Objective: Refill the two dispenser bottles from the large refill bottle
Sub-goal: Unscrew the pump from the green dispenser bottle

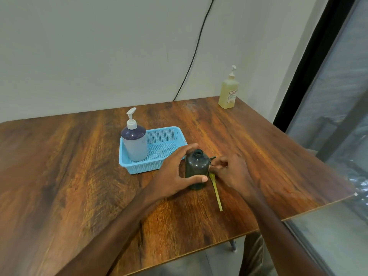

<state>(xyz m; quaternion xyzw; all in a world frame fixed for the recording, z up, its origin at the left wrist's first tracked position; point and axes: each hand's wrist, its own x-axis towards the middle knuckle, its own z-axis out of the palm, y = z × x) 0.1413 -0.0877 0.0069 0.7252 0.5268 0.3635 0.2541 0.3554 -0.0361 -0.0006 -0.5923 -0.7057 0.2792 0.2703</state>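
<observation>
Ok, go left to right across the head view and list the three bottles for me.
Blue-grey pump bottle, standing in the blue basket → dark bottle, its top off → yellowish pump bottle, farthest back.

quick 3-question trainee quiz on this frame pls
1. True or false: the dark bottle is capped.
2. Where does the purple-topped dispenser stand? A) in the blue basket B) beside it C) on the floor
3. Fill in: the yellowish refill bottle stands at the table's far ___ corner.
Key: 1 false, the right hand holds its pump beside it; 2 A; 3 right.
</observation>
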